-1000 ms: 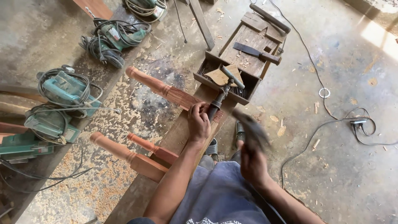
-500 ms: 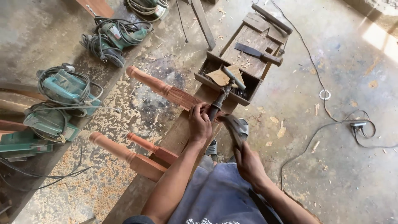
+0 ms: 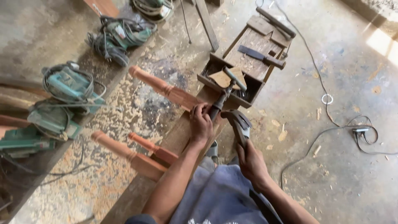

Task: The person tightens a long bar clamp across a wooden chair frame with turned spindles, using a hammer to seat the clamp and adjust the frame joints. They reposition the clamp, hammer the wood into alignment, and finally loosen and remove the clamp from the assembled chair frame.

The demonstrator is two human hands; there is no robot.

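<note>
right hand [image 3: 251,162] now swung hammer [image 3: 237,123] down beside chisel [image 3: 219,103]

A woodworking workshop: sawdust-strewn floor [image 3: 103,174], power tools [image 3: 70,85], turned wooden legs [image 3: 166,89].

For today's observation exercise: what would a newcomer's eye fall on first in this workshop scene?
First, at centre, the right hand gripping a hammer beside the left hand, which steadies a dark tool on a wooden plank. Next, the reddish turned legs left of centre, and teal power tools along the left edge.
</note>
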